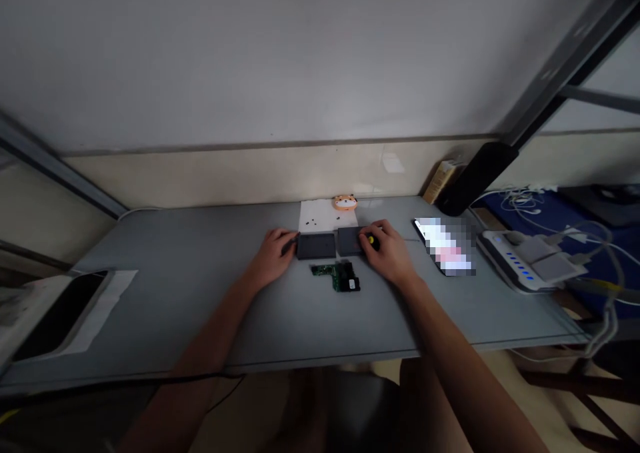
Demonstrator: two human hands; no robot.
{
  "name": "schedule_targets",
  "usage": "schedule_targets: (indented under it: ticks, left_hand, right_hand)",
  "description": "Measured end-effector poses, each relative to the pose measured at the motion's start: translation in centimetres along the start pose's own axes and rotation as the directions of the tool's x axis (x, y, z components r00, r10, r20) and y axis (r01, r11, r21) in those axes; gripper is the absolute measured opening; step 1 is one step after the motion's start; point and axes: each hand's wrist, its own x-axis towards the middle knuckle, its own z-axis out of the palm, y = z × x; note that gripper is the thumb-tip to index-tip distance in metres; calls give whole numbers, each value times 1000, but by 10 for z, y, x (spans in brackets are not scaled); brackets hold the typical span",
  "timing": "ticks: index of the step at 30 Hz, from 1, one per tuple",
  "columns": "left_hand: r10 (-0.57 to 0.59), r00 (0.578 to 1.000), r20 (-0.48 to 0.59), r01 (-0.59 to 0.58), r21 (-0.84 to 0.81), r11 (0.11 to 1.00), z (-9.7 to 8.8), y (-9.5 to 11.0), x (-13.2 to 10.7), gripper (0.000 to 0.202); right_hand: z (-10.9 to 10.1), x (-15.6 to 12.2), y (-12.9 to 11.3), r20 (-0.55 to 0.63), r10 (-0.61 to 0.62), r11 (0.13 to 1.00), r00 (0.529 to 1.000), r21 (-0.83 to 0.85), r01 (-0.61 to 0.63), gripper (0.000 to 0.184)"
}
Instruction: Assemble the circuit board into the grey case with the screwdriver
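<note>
Two dark rectangular case pieces lie side by side on the grey table: the left case piece (317, 246) and the right case piece (349, 242). My left hand (273, 256) is closed at the left piece's outer edge, with a small dark object between its fingers that I cannot make out. Over the right piece's outer end, my right hand (390, 252) is closed around a black-and-yellow screwdriver (371, 241); a thin shaft seems to stick out to the right. Just in front of the cases lies a green circuit board (327, 270) with a black block attached.
Behind the cases, white paper (315, 214) carries several tiny dark screws and an orange animal-faced item (345, 202). A lit phone or tablet (445, 246) and a power strip (520, 260) with cables are at right. A dark-screened device (63, 316) lies far left.
</note>
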Motion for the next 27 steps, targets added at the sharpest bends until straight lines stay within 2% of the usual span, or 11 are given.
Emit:
schedule_targets:
  ticks: [6, 12, 27]
  left_hand:
    - [-35, 999, 22, 35, -3, 999, -2, 1, 0, 34]
    - [-60, 998, -4, 60, -4, 998, -1, 2, -1, 36]
    - [-35, 999, -34, 35, 3, 999, 2, -3, 0, 36]
  right_hand:
    - [0, 0, -1, -22, -34, 999, 999, 24, 34, 23]
    - [1, -2, -4, -9, -35, 997, 999, -66, 35, 22]
    - [-1, -3, -7, 3, -27, 996, 1000, -89, 27, 18]
